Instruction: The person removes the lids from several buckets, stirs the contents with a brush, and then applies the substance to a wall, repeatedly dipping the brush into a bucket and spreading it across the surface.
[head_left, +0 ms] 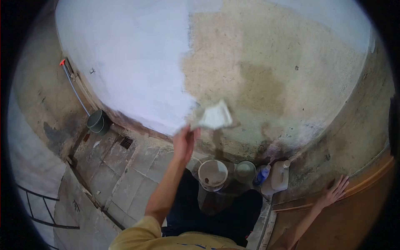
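Observation:
My left hand is closed round the handle of a wide, paint-whitened paintbrush, which is slightly blurred. The brush points right and overlaps the bare beige wall, near the lower edge of the white-painted area. At the lower right, my right hand lies with its fingers outstretched along the edge of a brown wooden panel. Below the brush, a round pail stands near my legs, a smaller tub beside it.
A blue bottle and a pale jug stand at the wall's foot. Farther left are a dark bucket, a blue-handled stick with an orange end and a floor drain. Black metal bars show at the lower left.

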### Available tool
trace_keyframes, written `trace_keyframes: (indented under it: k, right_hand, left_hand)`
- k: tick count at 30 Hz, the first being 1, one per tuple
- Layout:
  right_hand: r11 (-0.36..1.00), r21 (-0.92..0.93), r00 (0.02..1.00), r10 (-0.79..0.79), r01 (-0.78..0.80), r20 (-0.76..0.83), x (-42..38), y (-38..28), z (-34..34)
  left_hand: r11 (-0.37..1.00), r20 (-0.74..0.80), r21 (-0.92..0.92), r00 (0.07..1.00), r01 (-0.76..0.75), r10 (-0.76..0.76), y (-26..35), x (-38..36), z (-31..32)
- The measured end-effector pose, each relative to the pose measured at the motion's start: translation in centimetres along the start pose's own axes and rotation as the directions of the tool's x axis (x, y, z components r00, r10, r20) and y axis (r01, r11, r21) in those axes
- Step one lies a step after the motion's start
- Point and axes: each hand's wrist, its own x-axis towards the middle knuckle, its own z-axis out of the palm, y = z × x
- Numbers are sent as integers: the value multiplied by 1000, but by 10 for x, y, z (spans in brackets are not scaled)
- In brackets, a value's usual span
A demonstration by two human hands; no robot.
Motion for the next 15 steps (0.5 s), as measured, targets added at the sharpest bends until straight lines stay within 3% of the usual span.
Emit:
trace_keyframes:
  k: [3, 5, 7, 9, 10, 11, 13, 15]
  right_hand:
    - [999, 30, 1000, -9, 10, -11, -1, 1, 2]
    - [999, 49, 1000, 0, 0, -2, 0, -1, 0]
    - [998, 68, 1000, 9, -9, 6, 0, -1, -1]
    - [999, 33, 1000, -1, 1, 17, -2, 0, -1]
    - [999, 35, 1000, 0, -1, 15, -2, 0, 0]
    - [999, 51, 1000, -3, 3, 4, -2, 1, 1]
    - [998, 66, 1000, -4, 5, -12, -2, 3, 2]
    - [993, 115, 1000, -9, 10, -8, -3, 3, 0]
  left_hand:
    - [890, 39, 123, 898, -439, 438, 83, 32, 90]
    - [663, 129, 257, 705, -703, 697, 126, 53, 136]
    - [431, 214, 327, 510, -841, 833, 159, 71, 174]
    - [268, 262, 381, 381, -885, 887, 182, 89, 201]
    - [166, 286, 502, 343, -849, 895, 192, 92, 212]
    - [164, 287, 500, 342, -850, 895, 197, 99, 219]
    - [-19, 354, 525, 198, -851, 914, 205, 104, 234]
    - [-36, 350, 589, 215, -807, 912, 204, 107, 240]
